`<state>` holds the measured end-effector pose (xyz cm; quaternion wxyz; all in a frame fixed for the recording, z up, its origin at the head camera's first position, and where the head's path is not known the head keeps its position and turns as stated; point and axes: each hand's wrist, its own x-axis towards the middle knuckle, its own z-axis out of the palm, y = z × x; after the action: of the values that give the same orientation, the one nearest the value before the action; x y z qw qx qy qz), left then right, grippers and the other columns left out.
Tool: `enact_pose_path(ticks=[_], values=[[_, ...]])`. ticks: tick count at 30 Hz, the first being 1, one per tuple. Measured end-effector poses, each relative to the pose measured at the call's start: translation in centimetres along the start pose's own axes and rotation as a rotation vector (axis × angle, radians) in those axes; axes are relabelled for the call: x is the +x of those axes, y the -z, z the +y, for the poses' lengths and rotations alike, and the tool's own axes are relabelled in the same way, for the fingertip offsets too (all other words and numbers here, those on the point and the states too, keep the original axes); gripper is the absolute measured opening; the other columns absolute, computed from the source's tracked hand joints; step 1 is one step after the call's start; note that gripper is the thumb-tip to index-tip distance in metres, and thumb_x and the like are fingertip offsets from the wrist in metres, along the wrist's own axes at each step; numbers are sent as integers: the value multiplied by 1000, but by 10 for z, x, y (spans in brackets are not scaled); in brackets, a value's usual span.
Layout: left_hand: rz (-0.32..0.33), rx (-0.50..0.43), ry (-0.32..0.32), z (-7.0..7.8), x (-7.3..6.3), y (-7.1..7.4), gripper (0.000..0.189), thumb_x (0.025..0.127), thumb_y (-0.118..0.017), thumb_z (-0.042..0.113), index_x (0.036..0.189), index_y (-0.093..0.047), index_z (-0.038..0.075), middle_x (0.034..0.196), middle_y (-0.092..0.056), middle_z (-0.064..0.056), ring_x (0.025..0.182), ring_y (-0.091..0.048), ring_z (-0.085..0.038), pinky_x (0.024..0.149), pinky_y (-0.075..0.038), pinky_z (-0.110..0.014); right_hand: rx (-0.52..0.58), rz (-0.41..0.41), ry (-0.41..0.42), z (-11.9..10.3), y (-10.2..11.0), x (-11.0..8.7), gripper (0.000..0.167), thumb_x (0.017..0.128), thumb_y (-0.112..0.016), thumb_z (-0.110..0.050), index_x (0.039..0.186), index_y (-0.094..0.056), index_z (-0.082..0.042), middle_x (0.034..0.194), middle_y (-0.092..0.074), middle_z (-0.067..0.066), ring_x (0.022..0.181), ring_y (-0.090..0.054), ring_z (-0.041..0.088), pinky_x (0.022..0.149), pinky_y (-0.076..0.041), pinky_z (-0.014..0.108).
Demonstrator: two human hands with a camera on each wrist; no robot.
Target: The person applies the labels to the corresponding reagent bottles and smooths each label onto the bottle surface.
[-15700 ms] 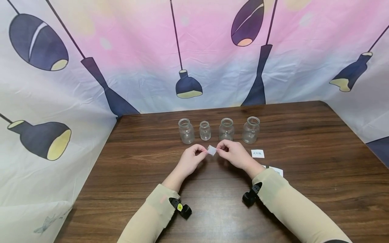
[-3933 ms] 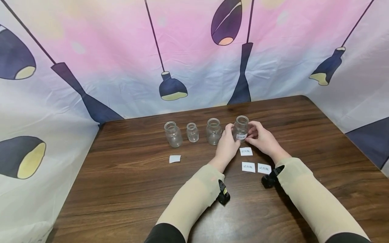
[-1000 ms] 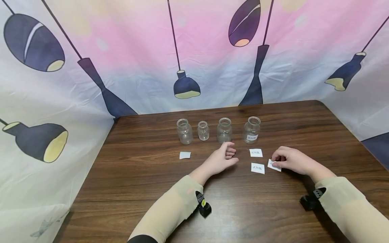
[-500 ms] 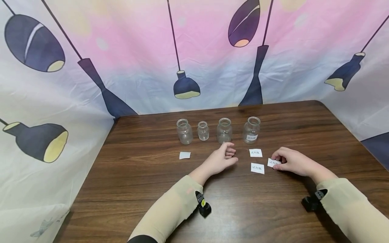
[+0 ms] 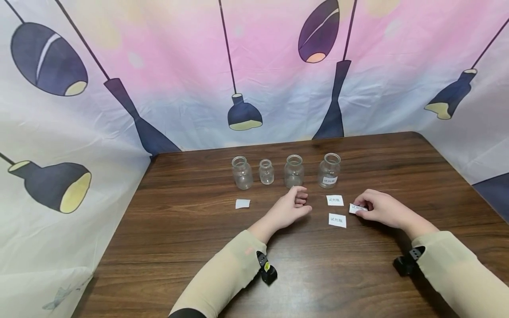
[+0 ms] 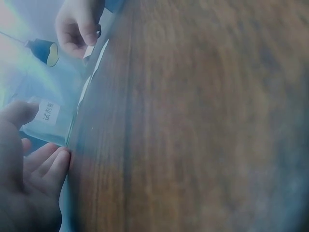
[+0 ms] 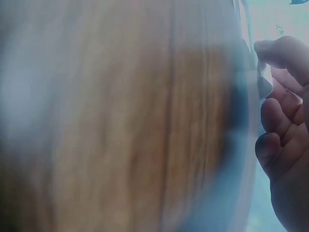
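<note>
My right hand [image 5: 379, 207] pinches a small white paper label [image 5: 357, 208] with printed characters, just over the table's right part. In the right wrist view, the label [image 7: 264, 79] shows between thumb and fingers. My left hand [image 5: 284, 210] rests on the table with relaxed, loosely bent fingers and holds nothing. It lies in front of a glass jar [image 5: 294, 170]. To its right stands a similar jar [image 5: 329, 168] bearing a label [image 5: 329, 180] low on its front. Two more printed labels, a far one [image 5: 335, 200] and a near one [image 5: 337, 220], lie between the hands.
A wide glass jar [image 5: 242, 173] and a smaller one [image 5: 266, 172] stand left in the same row. Before them lies a blank white paper piece [image 5: 242, 203]. The brown wooden table [image 5: 179, 247] reaches back to a printed cloth backdrop [image 5: 179, 88].
Over the last second my right hand has lifted and tilted the label's near edge; my left hand has stayed still. Earlier both hands were at the right jar, which now carries its label.
</note>
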<state>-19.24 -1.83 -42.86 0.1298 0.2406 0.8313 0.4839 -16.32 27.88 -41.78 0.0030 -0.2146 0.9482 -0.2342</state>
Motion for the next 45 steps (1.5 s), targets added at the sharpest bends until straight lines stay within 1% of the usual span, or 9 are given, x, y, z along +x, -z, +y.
enact_pose_path(ticks=[5, 13, 23, 31, 35, 38, 41, 45], values=[[1, 12, 0, 1, -1, 1, 52, 90, -62, 20, 135, -39, 8, 127, -54, -8, 111, -55, -16, 90, -44, -22, 12, -3, -3, -6, 1, 9, 15, 82, -72, -19, 94, -66, -11, 84, -52, -5, 74, -47, 11, 63, -41, 28], [25, 19, -20, 5, -3, 4, 50, 89, -64, 18, 133, -42, 8, 125, -56, -8, 105, -58, -17, 87, -47, -23, 22, 67, 84, -21, -3, 29, 15, 81, -73, -16, 94, -66, -12, 85, -53, -5, 74, -48, 10, 64, -43, 28], [75, 38, -54, 7, -4, 7, 47, 90, -62, 15, 132, -45, 4, 125, -57, -7, 105, -58, -15, 86, -46, -22, 89, 81, 172, -54, -14, 58, 15, 83, -72, -16, 97, -66, -13, 90, -55, -3, 76, -51, 11, 67, -46, 30], [124, 33, -66, 4, -4, 10, 40, 89, -63, 13, 126, -51, 4, 118, -61, -3, 102, -59, -11, 84, -46, -20, 105, 94, 231, -68, -25, 72, 16, 81, -71, -11, 96, -66, -14, 87, -54, -5, 73, -49, 9, 64, -43, 28], [144, 48, -61, 4, -5, 13, 29, 90, -63, 13, 117, -55, 6, 111, -62, -2, 98, -59, -10, 82, -47, -20, 125, 104, 233, -72, -28, 74, 17, 81, -71, -10, 96, -66, -15, 89, -54, -4, 73, -49, 9, 64, -44, 27], [146, 73, -48, 4, -6, 14, 20, 90, -62, 14, 108, -58, 8, 102, -63, 0, 92, -59, -8, 79, -47, -19, 148, 101, 213, -76, -28, 75, 15, 82, -71, -12, 97, -66, -15, 91, -55, -4, 74, -50, 11, 64, -45, 29], [148, 101, -42, 5, -7, 15, 14, 91, -62, 16, 102, -59, 9, 95, -63, 2, 87, -58, -7, 76, -47, -19, 167, 87, 187, -80, -29, 77, 13, 85, -70, -18, 97, -66, -16, 94, -55, -3, 77, -51, 11, 67, -45, 30], [171, 85, -46, 5, -8, 16, 10, 90, -62, 15, 98, -60, 8, 90, -63, 2, 83, -57, -8, 73, -47, -20, 176, 78, 183, -83, -31, 79, 12, 87, -68, -22, 98, -67, -16, 94, -56, -4, 78, -50, 12, 68, -45, 31]])
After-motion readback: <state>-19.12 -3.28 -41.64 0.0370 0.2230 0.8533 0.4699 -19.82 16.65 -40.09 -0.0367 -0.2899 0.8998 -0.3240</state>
